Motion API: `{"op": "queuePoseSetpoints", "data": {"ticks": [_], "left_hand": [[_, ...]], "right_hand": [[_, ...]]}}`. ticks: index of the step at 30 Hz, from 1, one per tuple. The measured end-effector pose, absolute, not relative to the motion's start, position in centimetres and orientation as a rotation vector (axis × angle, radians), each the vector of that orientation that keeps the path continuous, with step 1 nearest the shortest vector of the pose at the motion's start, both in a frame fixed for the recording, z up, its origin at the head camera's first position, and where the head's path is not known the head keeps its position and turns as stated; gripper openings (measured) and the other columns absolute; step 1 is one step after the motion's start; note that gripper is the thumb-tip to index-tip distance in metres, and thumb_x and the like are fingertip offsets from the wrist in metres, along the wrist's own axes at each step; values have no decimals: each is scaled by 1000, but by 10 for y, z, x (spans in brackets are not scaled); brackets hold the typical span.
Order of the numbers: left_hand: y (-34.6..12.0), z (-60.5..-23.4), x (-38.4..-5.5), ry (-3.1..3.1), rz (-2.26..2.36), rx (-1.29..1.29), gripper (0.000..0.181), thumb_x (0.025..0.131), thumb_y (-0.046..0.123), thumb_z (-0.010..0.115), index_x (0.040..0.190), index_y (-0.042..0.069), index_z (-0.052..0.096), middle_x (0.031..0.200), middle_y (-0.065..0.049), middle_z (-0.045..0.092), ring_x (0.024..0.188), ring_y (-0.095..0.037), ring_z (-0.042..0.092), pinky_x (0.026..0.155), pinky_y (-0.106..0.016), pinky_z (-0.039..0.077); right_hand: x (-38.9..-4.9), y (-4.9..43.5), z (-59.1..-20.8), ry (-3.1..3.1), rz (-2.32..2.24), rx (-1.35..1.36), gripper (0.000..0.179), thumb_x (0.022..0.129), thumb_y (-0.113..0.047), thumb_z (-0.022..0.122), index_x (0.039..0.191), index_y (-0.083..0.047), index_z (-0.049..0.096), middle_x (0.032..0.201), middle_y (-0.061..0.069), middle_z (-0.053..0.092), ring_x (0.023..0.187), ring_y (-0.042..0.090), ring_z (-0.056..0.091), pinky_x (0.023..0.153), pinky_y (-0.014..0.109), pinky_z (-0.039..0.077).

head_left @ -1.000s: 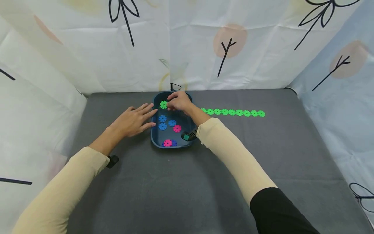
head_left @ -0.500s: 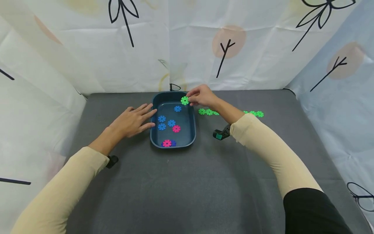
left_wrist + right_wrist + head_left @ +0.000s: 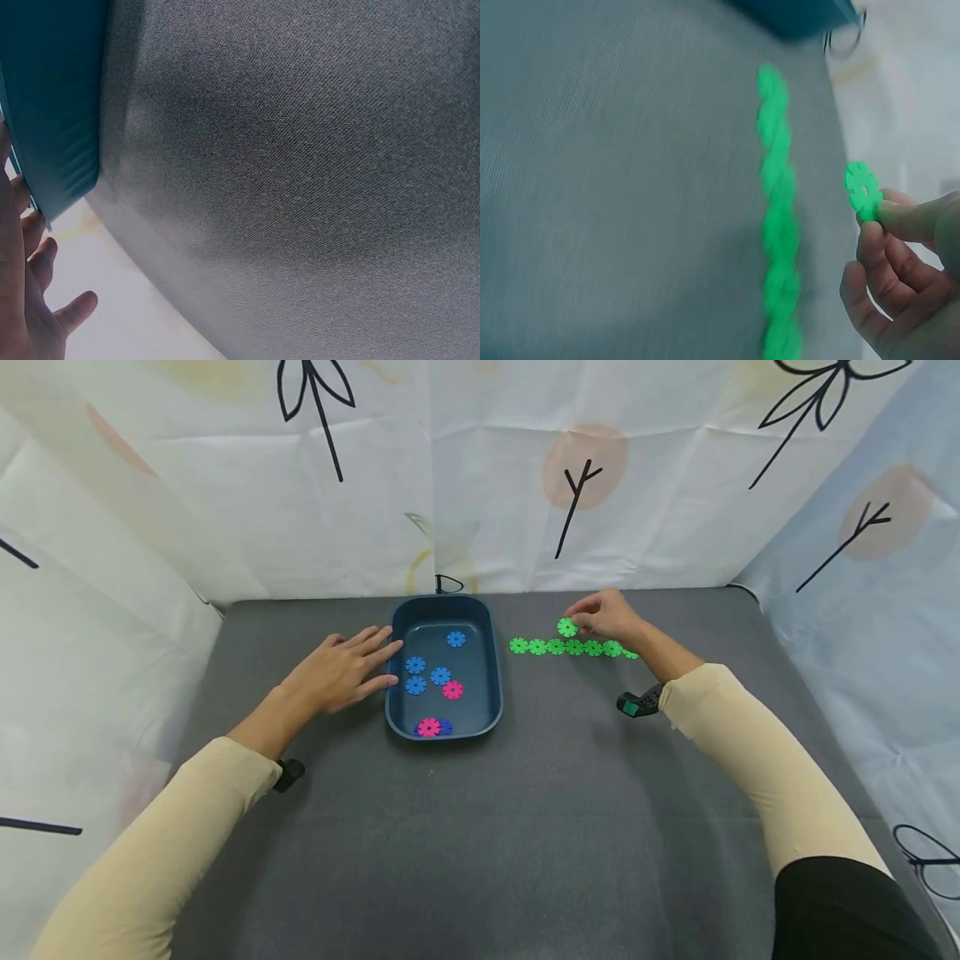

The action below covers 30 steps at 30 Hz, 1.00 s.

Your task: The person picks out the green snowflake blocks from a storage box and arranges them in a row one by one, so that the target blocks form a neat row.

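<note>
My right hand (image 3: 613,617) pinches a green notched disc (image 3: 567,627) between thumb and fingertips, held above a row of similar green discs (image 3: 556,647) lying on the grey cloth. The right wrist view shows the pinched disc (image 3: 863,191) by its edge, beside the blurred row (image 3: 780,217). My left hand (image 3: 335,672) rests with spread, straight fingers on the left rim of the dark blue tray (image 3: 498,685). Inside the tray lie several blue discs (image 3: 440,676), a pink disc (image 3: 452,690) and another pink disc (image 3: 428,727) overlapping darker blue ones. My right forearm hides the row's right end.
Grey cloth (image 3: 450,843) covers the table. A white patterned curtain (image 3: 495,527) stands behind it and at both sides. In the left wrist view, the tray's outer wall (image 3: 56,97) rises beside the fingers.
My right hand has picked the green disc out of the tray's far end and carried it rightward over the row. The left hand stays at the tray's rim.
</note>
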<state>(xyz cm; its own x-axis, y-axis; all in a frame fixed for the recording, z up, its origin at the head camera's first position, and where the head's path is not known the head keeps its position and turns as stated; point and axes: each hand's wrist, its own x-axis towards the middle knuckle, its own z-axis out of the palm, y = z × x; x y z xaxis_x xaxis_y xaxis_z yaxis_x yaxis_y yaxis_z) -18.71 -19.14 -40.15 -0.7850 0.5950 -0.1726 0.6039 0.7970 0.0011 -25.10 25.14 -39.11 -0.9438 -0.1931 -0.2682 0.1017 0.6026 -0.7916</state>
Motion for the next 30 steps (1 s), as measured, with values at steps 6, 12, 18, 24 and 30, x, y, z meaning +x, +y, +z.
{"op": "queuePoseSetpoints", "data": {"ticks": [6,12,18,24,30], "left_hand": [[-192,-404,-187,2824,-67,946,71,102,54,46,158,15,28,164,-13,20,150,-34,19,112,-64,27],[-193,-405,-188,2827,-62,948,71,102,54,46,158,15,28,164,-13,20,150,-34,19,111,-64,28],[-194,-406,-189,2831,-60,951,71,102,54,46,158,16,28,164,-12,20,150,-33,19,111,-63,28],[-194,-407,-189,2829,-49,953,71,102,54,46,159,16,27,165,-12,19,151,-33,19,112,-63,28],[-194,-406,-189,2827,-50,939,71,102,55,46,159,16,27,165,-12,19,151,-33,18,112,-63,27]], "right_hand": [[-240,302,-404,2590,-1249,43,28,101,-9,57,120,11,64,109,24,67,80,22,66,69,32,55],[-229,351,-413,2624,-1341,210,37,99,-16,64,124,11,60,88,-2,71,74,9,64,69,27,57],[-221,391,-422,2649,-1423,383,44,97,-21,66,126,10,58,77,-21,65,71,2,64,67,22,56],[-214,419,-427,2587,-1453,531,39,99,-15,62,128,10,57,74,-19,63,68,-2,63,65,20,56],[-210,431,-432,2524,-1493,582,19,99,-7,60,114,3,63,71,-15,63,64,-1,63,62,20,56]]}}
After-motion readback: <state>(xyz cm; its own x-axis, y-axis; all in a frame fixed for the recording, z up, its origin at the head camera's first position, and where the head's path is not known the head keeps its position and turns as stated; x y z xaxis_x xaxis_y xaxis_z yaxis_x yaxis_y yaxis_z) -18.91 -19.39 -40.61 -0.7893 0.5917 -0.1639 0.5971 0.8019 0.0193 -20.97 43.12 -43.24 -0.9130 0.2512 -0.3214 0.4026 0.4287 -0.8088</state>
